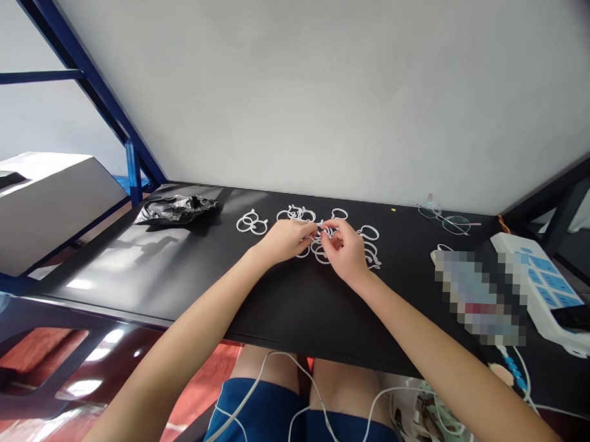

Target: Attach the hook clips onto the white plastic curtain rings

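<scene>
Left hand, right hand: both pinching thin white circular ring, partly hidden. Similar rings beside, beyond hands.

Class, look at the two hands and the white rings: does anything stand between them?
Nothing visible does: the left hand and right hand are among the white rings. The black plastic bag lies off left.

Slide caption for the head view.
Left hand and right hand close together over white rings on a black table.
</scene>
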The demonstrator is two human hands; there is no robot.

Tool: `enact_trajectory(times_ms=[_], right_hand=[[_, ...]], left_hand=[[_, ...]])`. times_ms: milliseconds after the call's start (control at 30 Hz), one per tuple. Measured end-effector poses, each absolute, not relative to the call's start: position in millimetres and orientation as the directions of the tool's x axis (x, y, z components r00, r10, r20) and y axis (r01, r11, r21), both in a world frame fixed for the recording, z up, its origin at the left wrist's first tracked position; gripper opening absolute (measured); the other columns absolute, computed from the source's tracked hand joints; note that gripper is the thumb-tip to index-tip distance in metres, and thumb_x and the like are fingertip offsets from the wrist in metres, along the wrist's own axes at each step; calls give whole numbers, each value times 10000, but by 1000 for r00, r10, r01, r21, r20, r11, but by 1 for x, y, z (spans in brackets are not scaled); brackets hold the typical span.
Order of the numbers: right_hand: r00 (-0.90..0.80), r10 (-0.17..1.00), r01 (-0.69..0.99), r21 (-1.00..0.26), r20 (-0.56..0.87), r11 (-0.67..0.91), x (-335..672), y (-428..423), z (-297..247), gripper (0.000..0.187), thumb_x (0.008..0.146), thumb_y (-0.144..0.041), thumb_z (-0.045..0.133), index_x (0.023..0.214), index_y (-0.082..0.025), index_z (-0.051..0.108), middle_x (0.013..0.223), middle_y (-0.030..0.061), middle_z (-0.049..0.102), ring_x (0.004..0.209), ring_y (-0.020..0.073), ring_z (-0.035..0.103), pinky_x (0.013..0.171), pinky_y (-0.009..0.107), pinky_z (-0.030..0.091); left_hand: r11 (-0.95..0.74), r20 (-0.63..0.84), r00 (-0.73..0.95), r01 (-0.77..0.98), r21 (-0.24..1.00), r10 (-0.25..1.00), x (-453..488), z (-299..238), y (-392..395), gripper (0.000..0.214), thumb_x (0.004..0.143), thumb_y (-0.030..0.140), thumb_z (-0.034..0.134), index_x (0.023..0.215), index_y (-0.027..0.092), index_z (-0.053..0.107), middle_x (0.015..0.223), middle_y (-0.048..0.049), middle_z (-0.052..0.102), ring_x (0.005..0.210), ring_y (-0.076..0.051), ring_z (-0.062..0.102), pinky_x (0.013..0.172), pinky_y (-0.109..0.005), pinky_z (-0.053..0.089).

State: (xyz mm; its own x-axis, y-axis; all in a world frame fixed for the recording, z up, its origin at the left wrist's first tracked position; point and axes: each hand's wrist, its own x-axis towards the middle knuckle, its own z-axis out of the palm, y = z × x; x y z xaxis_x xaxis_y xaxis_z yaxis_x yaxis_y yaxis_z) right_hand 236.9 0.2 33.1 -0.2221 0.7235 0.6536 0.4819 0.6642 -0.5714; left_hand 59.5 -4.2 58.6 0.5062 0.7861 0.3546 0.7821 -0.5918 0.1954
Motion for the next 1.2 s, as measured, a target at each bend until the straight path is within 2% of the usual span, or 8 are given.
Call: enact_trajectory(times_ms=[300,700,833,1200], right_hand=[[-279,756,427,-629,592,650,236,-2,33,158,866,-216,525,1020,-212,560,685,-38,553,461,81,458,529,237,415],[-221,715,456,-577,664,677,239,-2,36,110,881,-224,515,973,-202,572,568,-68,477,437,76,429,510,218,383],[-214,704,470,-560,677,682,239,-2,37,108,891,-228,501,958,-202,580,522,-79,427,441,82,415,512,216,374],[-171,729,523,-566,662,637,240,-1,37,139,839,-179,490,936,-211,585,499,-81,425,439,94,424,519,226,371]], left_hand=[[-600,364,520,785,154,773,59,56,-3,141,868,162,478,892,187,615,766,-9,652,661,-132,586,559,-218,348],[-611,416,500,768,192,760,59,58,-6,122,869,190,495,928,200,601,897,-4,630,651,-103,558,551,-215,348],[-615,416,502,762,203,759,59,59,-6,123,868,202,495,929,198,601,889,-8,625,661,-108,566,561,-213,363],[-621,423,505,758,199,752,62,63,-10,193,858,207,480,998,203,613,890,-18,628,653,-104,563,580,-207,386]])
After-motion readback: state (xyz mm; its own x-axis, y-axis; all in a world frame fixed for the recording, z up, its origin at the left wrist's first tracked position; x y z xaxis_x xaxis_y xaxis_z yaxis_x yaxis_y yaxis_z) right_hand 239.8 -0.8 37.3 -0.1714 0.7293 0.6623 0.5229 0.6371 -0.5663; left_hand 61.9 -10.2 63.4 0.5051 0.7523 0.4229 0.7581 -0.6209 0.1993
